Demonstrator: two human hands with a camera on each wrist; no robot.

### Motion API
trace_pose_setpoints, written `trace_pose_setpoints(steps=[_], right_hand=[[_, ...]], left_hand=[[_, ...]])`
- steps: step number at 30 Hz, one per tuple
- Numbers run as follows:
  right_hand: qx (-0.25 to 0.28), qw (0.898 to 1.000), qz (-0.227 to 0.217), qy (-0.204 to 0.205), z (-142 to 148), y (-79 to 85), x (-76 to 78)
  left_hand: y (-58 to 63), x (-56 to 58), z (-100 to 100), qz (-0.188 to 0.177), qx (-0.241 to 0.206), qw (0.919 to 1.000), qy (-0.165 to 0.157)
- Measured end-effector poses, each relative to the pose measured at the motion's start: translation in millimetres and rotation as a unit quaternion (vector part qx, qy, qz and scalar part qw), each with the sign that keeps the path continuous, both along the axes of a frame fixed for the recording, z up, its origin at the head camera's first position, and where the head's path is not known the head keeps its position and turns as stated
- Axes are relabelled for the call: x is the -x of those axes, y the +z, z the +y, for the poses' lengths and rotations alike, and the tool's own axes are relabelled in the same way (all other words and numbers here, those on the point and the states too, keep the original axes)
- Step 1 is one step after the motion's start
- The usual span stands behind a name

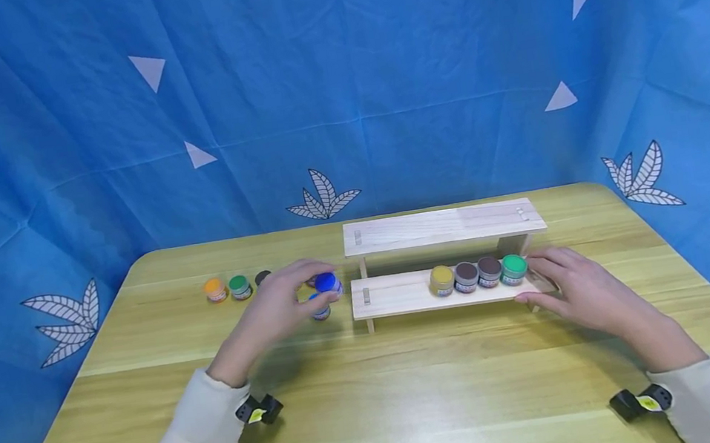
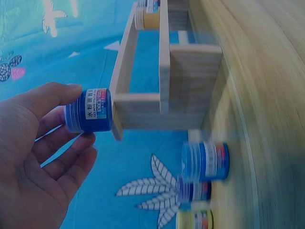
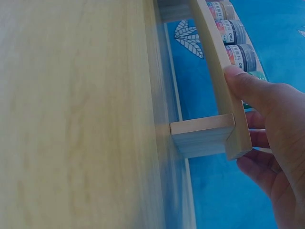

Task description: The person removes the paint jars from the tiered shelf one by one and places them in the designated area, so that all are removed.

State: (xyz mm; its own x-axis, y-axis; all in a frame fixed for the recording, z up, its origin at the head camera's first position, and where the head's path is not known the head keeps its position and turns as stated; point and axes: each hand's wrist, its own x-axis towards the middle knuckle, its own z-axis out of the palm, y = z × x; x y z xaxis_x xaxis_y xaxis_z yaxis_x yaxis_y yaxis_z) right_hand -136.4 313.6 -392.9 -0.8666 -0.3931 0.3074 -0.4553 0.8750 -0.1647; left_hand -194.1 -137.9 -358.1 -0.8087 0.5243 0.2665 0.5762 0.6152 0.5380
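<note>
My left hand pinches the dark blue jar by its lid, risking a slip; jolting the shelf my right hand grips could topple its jars

The left grip partly hides a dark jar, and the left wrist view crops a yellow jar

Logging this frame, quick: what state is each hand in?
Left hand: closed, holding a dark blue jar.
Right hand: closed, gripping the lower wooden shelf at its right end.
</note>
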Motion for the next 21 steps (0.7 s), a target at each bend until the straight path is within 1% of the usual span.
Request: trace_pose_setpoints(steps=[7, 15, 21], right_hand=[[0.001, 1.000, 0.008, 0.002, 0, -1.5, 0.2], [0.004, 1.000, 0.019, 0.007, 1, -3.4, 0.2], [0.005, 1.000, 0.023, 0.009, 1, -3.8, 0.4]], left_hand=[[-2.4, 2.0, -20, -0.018, 0.006, 0.9997, 0.017], [-10.2, 6.8, -42, -0.034, -0.009, 0.9990, 0.028], [-15.9, 11.2, -53, -0.035, -0.002, 0.9987, 0.037]])
